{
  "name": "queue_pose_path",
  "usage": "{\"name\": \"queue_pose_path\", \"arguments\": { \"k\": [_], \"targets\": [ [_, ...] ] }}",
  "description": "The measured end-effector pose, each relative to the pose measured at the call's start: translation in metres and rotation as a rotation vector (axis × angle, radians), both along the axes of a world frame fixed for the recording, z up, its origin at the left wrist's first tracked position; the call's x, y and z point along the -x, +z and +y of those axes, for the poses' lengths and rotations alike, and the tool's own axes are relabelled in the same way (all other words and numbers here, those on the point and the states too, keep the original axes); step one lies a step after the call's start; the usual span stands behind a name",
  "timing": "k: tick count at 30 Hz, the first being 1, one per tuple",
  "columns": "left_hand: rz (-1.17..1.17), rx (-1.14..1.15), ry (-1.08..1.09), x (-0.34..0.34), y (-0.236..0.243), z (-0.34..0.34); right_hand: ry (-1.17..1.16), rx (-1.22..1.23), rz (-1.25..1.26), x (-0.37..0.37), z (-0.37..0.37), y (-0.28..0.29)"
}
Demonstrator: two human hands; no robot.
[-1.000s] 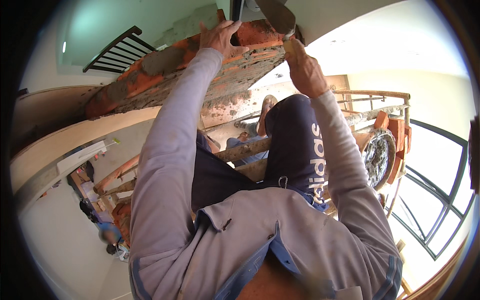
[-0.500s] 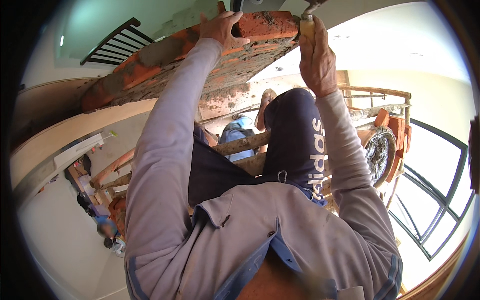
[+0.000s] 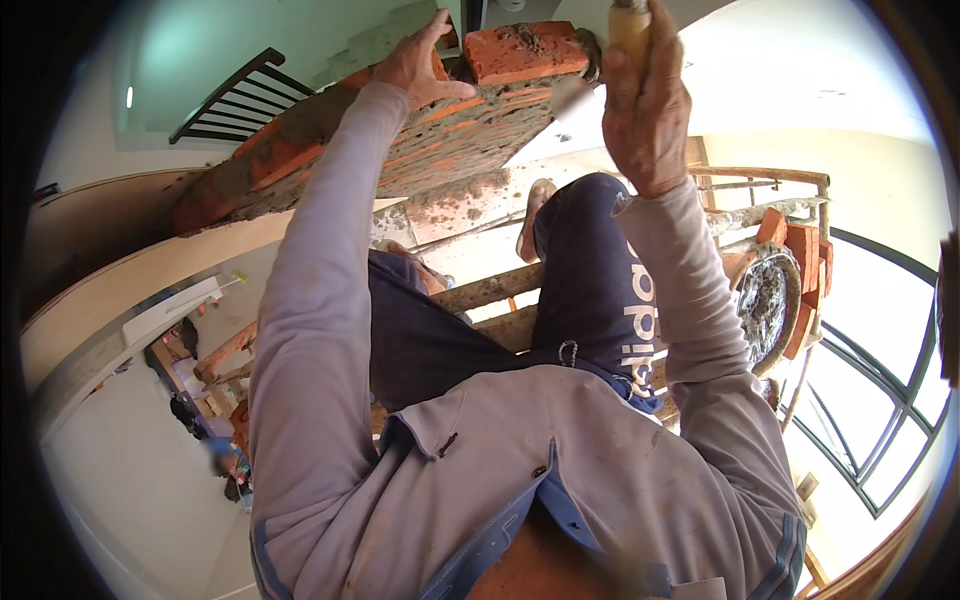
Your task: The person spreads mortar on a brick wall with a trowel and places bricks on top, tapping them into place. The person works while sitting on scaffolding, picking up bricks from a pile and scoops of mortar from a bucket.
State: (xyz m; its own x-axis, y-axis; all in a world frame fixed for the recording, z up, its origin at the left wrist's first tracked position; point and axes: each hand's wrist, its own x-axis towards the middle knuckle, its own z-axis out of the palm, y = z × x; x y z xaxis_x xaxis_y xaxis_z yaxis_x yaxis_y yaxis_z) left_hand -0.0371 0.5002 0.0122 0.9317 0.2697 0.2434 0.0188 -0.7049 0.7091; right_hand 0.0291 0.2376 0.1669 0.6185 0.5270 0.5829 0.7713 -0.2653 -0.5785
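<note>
My left hand (image 3: 420,65) rests on top of a red brick wall (image 3: 400,140), fingers spread beside the newest brick (image 3: 525,50) at the wall's end. My right hand (image 3: 645,100) is closed around the wooden handle of a trowel (image 3: 628,20), held upright next to that brick; its blade (image 3: 572,95) shows below, against the wall face. Wet grey mortar streaks the bricks. My legs in dark shorts stand on wooden scaffold poles (image 3: 490,290).
A round pan of grey mortar (image 3: 765,305) sits to my right with stacked red bricks (image 3: 805,270) beside it on the scaffold. A railing (image 3: 770,175) runs behind them. A large window (image 3: 880,400) is lower right. Far below left lie a floor and scattered items.
Both hands have risen toward the wall's top. The right hand turned the trowel from blade-up above the brick to handle upright beside the brick.
</note>
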Motion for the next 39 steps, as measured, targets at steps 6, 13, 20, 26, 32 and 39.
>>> {"name": "queue_pose_path", "arguments": {
  "k": [6, 13, 20, 26, 32, 39],
  "targets": [
    [0.387, -0.4, 0.16, -0.019, 0.022, -0.037, 0.077, 0.592, 0.288, -0.013, -0.008, -0.082],
    [0.452, -0.433, 0.189, -0.016, 0.026, -0.043, 0.049, 0.156, 0.089, -0.007, -0.008, -0.051],
    [0.415, -0.492, 0.197, -0.017, 0.015, -0.041, 0.138, 0.346, 0.104, -0.008, -0.003, -0.057],
    [0.456, -0.46, 0.178, -0.022, 0.026, -0.043, 0.147, 0.561, 0.261, -0.018, -0.006, -0.09],
    [0.446, -0.468, 0.182, -0.021, 0.023, -0.043, 0.051, 0.336, 0.305, 0.006, 0.002, -0.062],
    [0.427, -0.539, 0.211, -0.021, 0.017, -0.045, 0.129, 0.334, 0.224, -0.007, -0.007, -0.06]
  ]
}}
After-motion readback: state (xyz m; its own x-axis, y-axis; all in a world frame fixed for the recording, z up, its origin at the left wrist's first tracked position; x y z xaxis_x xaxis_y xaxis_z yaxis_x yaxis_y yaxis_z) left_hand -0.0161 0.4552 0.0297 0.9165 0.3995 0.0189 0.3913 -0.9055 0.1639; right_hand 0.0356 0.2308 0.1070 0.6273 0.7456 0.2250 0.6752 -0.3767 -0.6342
